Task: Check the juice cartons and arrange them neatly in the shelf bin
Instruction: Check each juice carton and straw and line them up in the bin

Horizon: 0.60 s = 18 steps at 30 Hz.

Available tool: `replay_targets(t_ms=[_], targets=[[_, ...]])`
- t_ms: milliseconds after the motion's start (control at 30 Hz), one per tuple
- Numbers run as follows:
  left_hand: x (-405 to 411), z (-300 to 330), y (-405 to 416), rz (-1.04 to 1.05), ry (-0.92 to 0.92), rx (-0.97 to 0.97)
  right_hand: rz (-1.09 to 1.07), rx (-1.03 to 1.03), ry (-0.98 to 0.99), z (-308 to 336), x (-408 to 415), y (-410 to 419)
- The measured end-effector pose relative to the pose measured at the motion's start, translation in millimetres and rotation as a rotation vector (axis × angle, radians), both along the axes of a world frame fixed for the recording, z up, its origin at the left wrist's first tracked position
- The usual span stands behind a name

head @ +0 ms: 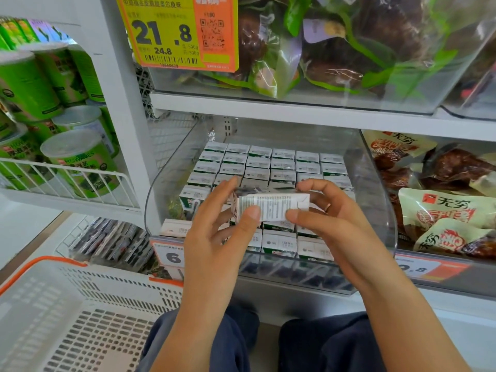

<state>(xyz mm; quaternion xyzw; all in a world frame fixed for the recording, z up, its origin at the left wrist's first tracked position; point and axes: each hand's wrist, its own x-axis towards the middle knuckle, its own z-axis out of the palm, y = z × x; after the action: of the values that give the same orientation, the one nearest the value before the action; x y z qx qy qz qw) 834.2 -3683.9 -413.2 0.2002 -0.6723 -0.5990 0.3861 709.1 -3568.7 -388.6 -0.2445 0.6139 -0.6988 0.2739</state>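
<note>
I hold one small white juice carton [272, 206] sideways above the clear shelf bin [381, 210], its printed side panel facing me. My left hand [217, 232] pinches its left end between thumb and fingers. My right hand [330, 221] pinches the right end the same way. Below, several rows of green-and-white juice cartons [271, 165] stand upright in the bin, packed side by side. One carton [193, 197] at the left front stands a little higher, and a gap shows beside it.
A white perforated basket [80, 304] with an orange rim sits at lower left. Green snack cans [67, 157] fill the left rack. Bagged snacks [442, 208] lie in the bin to the right. A clear bin of green packets [322, 49] sits on the shelf above.
</note>
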Motion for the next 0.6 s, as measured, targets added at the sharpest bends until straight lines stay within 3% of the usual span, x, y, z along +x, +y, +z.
replay_targets(t_ms=[167,367,500,600], targets=[[-1.3,-0.4,-5.4,0.052,0.037,0.109,0.032,-0.008,0.019,-2.4,0.2,0.7],[-0.5,0.7,1.6,0.110,0.028,-0.016,0.104,0.073,0.009,-5.4,-1.4,-2.2],[0.5,2.4,4.0,0.097,0.065,-0.067,0.021,0.093,-0.159,-4.5,-1.7,-7.8],[1.8,1.5,2.2,0.068,0.111,-0.075,0.063,0.169,-0.122,-3.8,0.3,-7.9]])
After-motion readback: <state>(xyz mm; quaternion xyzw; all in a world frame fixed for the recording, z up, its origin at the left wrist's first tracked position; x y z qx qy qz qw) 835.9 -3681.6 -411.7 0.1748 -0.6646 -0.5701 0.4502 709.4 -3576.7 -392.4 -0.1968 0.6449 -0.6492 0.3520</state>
